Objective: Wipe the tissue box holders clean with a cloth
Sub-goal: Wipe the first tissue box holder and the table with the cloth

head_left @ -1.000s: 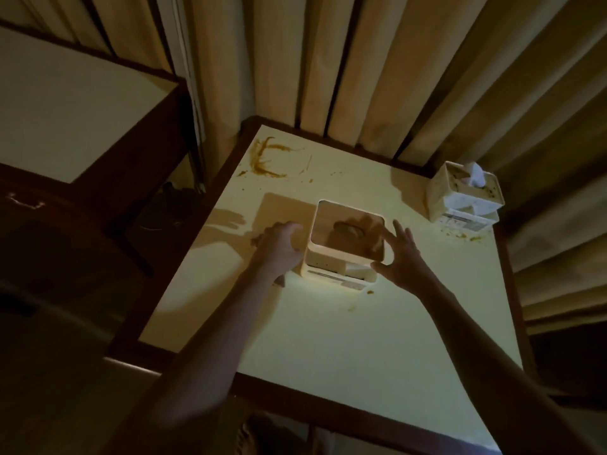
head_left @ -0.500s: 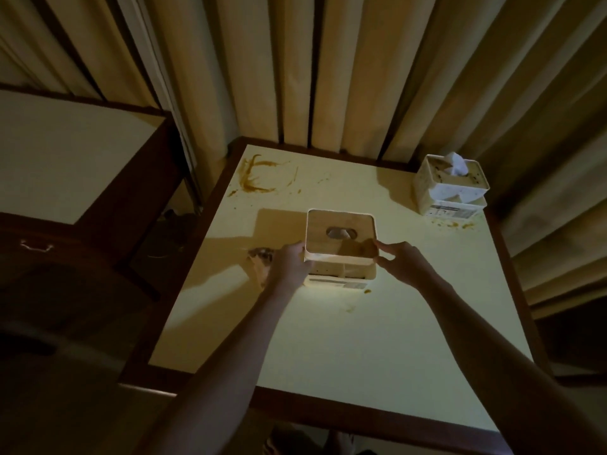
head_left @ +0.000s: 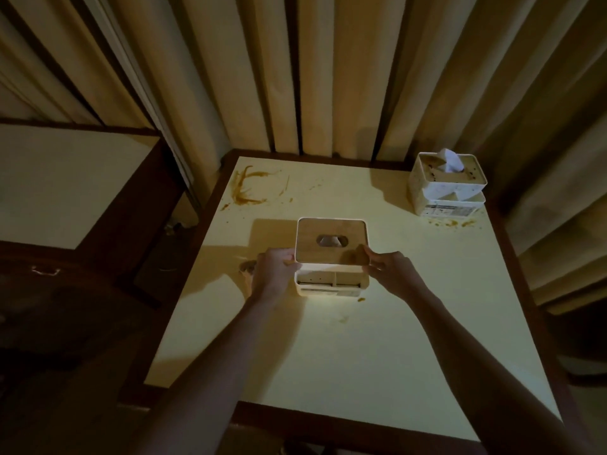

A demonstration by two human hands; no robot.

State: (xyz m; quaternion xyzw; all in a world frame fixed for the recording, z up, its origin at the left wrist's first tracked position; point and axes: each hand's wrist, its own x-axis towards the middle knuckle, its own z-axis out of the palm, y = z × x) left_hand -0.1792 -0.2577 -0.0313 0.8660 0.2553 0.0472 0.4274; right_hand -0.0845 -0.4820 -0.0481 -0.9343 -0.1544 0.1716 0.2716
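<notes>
The pale counter (head_left: pixel 377 356) has a dark raised border, with bare surface toward its near edge and brown smears (head_left: pixel 249 188) at the far left corner. Two tissue box holders: one (head_left: pixel 331 257) mid-counter, one (head_left: pixel 446 185) at the far right corner, well apart. Two hands, left hand (head_left: pixel 271 274) and right hand (head_left: pixel 392 274), have fingers clamped on the middle holder's wooden lid (head_left: pixel 328 231).

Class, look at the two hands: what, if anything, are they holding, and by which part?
Both hands hold the wooden lid of the near tissue box holder: left hand at its left edge, right hand at its right.
</notes>
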